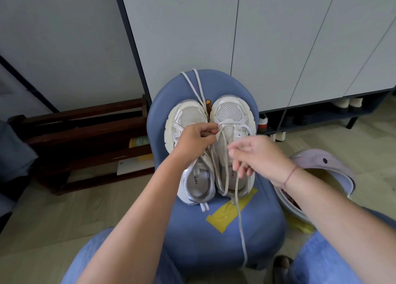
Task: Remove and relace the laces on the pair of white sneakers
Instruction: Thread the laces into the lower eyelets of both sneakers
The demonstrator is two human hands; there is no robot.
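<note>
We look down at two white sneakers (211,146) side by side on a blue chair (214,236), toes toward its far edge, with "CECE" partly readable on both insoles. Our left hand (194,141) pinches a lace (240,219) at the right shoe's lowest eyelets, while our right hand (255,155) grips its other end, which trails past yellow tape (227,213) over the near edge. A second lace (197,88) lies loose beyond the toes.
</note>
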